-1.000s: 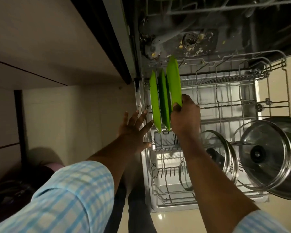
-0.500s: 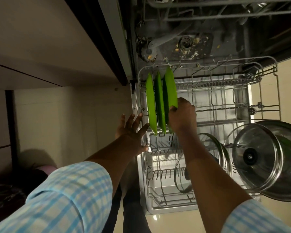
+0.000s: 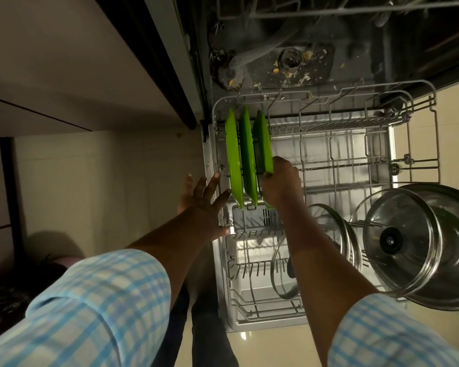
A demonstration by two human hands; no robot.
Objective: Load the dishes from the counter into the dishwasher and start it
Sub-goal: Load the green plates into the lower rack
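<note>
While the right hand (image 3: pixel 280 181) grips the third green plate (image 3: pixel 263 141), upright at the left end of the lower rack (image 3: pixel 408 165), and the left hand (image 3: pixel 204 205) hovers spread open just outside that rack, I'd seat the plate squarely between the tines before letting go.

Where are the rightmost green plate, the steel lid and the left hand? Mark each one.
rightmost green plate (image 3: pixel 263 144), head view, middle of its green face.
steel lid (image 3: pixel 408 215), head view, shiny dome above the knob.
left hand (image 3: pixel 200 207), head view, back of the hand.
</note>
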